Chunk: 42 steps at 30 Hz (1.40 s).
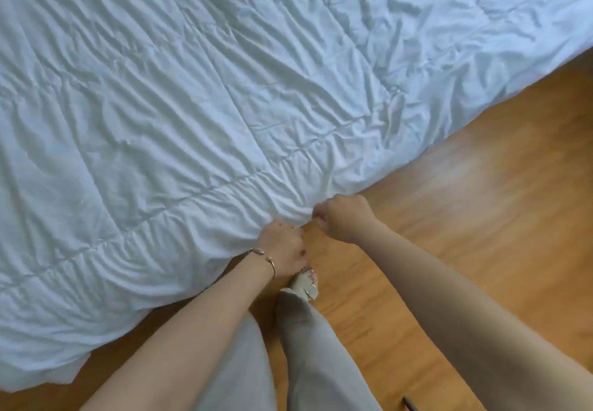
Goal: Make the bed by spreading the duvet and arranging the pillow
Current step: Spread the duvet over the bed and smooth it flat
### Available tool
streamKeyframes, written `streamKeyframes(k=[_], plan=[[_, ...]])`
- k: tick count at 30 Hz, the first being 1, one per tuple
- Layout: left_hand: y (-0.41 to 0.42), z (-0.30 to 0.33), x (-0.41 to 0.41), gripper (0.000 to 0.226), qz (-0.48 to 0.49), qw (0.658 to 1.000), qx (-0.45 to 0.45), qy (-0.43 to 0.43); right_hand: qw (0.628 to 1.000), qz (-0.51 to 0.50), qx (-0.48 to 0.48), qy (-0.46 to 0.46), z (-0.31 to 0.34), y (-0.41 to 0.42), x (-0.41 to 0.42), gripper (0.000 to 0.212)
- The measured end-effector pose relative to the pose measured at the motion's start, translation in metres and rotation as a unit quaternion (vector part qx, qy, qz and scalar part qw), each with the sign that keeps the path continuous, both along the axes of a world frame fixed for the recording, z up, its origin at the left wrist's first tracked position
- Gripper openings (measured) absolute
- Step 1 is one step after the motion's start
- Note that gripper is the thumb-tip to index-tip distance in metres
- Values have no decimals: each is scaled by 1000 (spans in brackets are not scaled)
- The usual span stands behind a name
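My left hand (pixel 285 250) and my right hand (pixel 343 216) both sit at the near corner of the duvet (pixel 192 105), close together but not touching each other. Left fingers are curled tight round a bunch of the hem; the cloth gathers into pleats that run away from that grip along the edge to my left. Right fingers are likewise curled into a fist at the corner tip, pinching the edge between thumb and forefinger as far as I can judge; the pinch itself is small and partly hidden by the knuckles. The duvet, white and heavily creased, spreads forward and to both sides of my fingers and fills most of the view, its stitched seams running away from my grip. Its edge hangs down over the floor (pixel 465 218), bare orange-brown wood, which lies to the right of and below my right hand. Directly beneath my left hand stands one foot (pixel 306 283) in a pale sandal, with grey trouser legs (pixel 317 356) nearer me. One thin bracelet (pixel 263 258) circles my left wrist. One small dark object (pixel 409 404) lies on the floor near my right forearm; I cannot tell what it is. Count: two hands, one duvet, one visible foot, one bracelet.
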<state>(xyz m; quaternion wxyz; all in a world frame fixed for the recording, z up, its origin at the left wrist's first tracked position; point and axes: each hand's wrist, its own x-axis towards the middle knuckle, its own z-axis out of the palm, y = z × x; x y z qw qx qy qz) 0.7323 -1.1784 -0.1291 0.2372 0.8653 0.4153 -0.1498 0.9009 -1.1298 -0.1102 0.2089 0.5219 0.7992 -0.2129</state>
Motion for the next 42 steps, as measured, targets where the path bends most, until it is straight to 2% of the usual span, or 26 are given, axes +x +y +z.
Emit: streamKeyframes(k=[2, 3, 4, 7, 10, 12, 14, 17, 19, 20, 21, 24, 26, 29, 31, 32, 34, 36, 39, 41, 42], plan=[[22, 8, 29, 25, 169, 971, 107, -128, 994, -49, 82, 54, 9, 18, 32, 33], [40, 10, 41, 18, 236, 951, 140, -143, 989, -77, 104, 67, 11, 31, 49, 38], [61, 14, 53, 22, 275, 938, 158, -140, 985, -109, 112, 72, 12, 46, 65, 47], [122, 19, 87, 63, 263, 953, 123, -90, 980, -185, 70, 39, 15, 89, 108, 64], [164, 8, 130, 76, 156, 985, 68, -18, 972, -226, 37, 43, 3, 125, 155, 70], [174, -3, 159, 80, 99, 994, 43, 24, 984, -177, 2, 31, -2, 140, 189, 78], [176, -18, 188, 88, 104, 992, 45, 60, 996, -86, -14, 15, -10, 149, 222, 90], [159, -25, 218, 100, 199, 976, 66, 65, 995, 66, 38, -63, -20, 158, 264, 109], [136, -29, 228, 103, 254, 964, 62, 45, 988, 89, 74, -99, -25, 164, 283, 116], [126, -32, 231, 99, 268, 960, 73, 41, 986, 97, 93, -101, -27, 168, 289, 112], [119, -37, 231, 90, 278, 956, 86, 36, 981, 116, 126, -92, -29, 175, 294, 99], [123, -43, 230, 43, 305, 937, 168, -10, 964, 165, 207, 6, -33, 200, 301, 48], [132, -37, 228, 26, 351, 920, 168, -38, 966, 194, 165, 53, -21, 224, 297, 32], [142, -2, 229, 18, 492, 861, 71, -108, 986, 154, 28, 61, 24, 251, 293, 33], [151, 33, 225, 21, 570, 811, 3, -133, 991, 103, -9, 89, 56, 264, 293, 31], [155, 51, 222, 24, 584, 799, -17, -140, 990, 83, -16, 111, 72, 269, 291, 27], [159, 80, 217, 30, 586, 796, -42, -145, 986, 66, -26, 151, 93, 272, 291, 20], [158, 93, 215, 31, 562, 817, -63, -117, 985, 69, -46, 149, 99, 264, 295, 17], [160, 88, 216, 31, 487, 853, -182, -36, 985, 93, -141, 44, 87, 247, 302, 38], [169, 83, 220, 44, 424, 852, -306, 19, 970, 109, -215, -33, 74, 240, 304, 44], [175, 81, 224, 50, 405, 847, -343, 31, 966, 108, -231, -45, 67, 240, 307, 41]])
